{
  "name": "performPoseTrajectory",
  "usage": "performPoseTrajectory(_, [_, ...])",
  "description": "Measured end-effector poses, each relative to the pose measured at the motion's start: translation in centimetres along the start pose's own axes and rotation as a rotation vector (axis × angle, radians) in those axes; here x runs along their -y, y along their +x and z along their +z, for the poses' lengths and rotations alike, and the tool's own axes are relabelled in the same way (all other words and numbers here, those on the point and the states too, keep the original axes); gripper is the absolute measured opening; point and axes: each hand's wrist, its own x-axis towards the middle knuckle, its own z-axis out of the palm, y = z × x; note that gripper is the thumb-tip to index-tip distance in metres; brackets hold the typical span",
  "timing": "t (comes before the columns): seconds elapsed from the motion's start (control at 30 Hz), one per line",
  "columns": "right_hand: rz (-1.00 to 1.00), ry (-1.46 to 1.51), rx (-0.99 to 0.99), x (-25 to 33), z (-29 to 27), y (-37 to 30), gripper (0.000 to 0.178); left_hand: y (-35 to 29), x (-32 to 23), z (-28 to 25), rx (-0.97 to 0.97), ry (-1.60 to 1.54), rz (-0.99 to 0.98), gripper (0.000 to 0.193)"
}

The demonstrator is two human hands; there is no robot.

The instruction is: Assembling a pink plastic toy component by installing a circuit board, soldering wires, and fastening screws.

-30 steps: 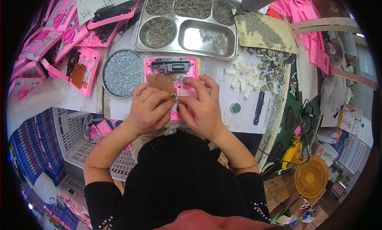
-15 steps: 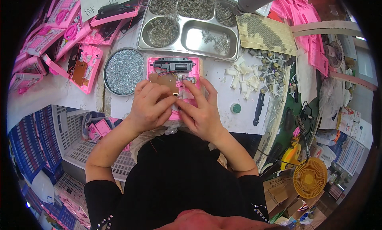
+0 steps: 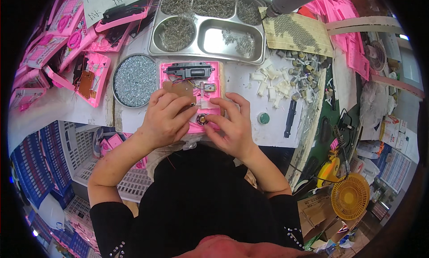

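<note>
While the left hand (image 3: pixel 165 115) is staying curled over the lower side of the brown board (image 3: pixel 181 89), the right hand (image 3: pixel 232 124) is spreading its fingers a little, and a round dark part (image 3: pixel 201 119) with a brass-coloured middle is now showing plainly where, half a second ago, the fingertips were mostly covering it. The change is suggesting that the right hand is easing its contact, and that the work in hand is centring on this lower area of the pink housing (image 3: pixel 215 70).

The right grip is standing partly parted, with the index fingertip touching or just beside the round part and the thumb lying a little below; the view is not revealing whether the two are pinching it. The left grip is nearly closing, thumb and fingers gathering by the board's lower right corner, but whatever they may be holding is hiding beneath them.

The housing is lying on the desk (image 3: pixel 279 135) directly before the person, with a black module (image 3: pixel 187 71) running across its far end and a small motor (image 3: pixel 209 87) sitting beside the board. A dish of silvery screws (image 3: pixel 135 79) is resting left of the housing, and white plastic pieces (image 3: pixel 270 86) are lying to its right.
</note>
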Motion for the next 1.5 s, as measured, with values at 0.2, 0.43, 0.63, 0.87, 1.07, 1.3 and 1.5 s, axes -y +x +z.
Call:
performPoseTrajectory(0.2, [0.002, -0.027, -0.010, 0.4, 0.9, 0.0, 0.018, -0.2, -0.1, -0.1, 0.006, 0.023, -0.011, 0.043])
performPoseTrajectory(0.43, [-0.008, -0.019, 0.017, 0.2, 0.8, 0.2, 0.018, -0.4, 0.0, 0.3, -0.007, 0.003, 0.000, 0.044])
performPoseTrajectory(0.63, [-0.008, -0.032, 0.002, 0.4, 0.5, 0.9, 0.027, -0.4, 0.1, 0.1, 0.010, 0.036, 0.018, 0.037])
performPoseTrajectory(0.87, [-0.044, -0.055, 0.051, 0.1, 1.4, 1.2, 0.035, -0.3, -0.1, 0.1, -0.034, 0.001, 0.027, 0.041])
performPoseTrajectory(1.07, [-0.041, -0.080, 0.004, 0.3, 0.4, 0.6, 0.031, -0.1, 0.2, -0.2, -0.047, 0.005, 0.033, 0.032])
performPoseTrajectory(1.3, [0.029, -0.073, -0.169, -3.0, -1.9, 2.1, 0.021, 4.4, 0.1, 0.3, -0.119, 0.082, 0.061, 0.028])
performPoseTrajectory(1.5, [0.105, -0.171, -0.061, -2.7, 0.2, 4.9, 0.016, 4.5, 1.9, -0.7, 0.003, 0.206, 0.038, 0.028])
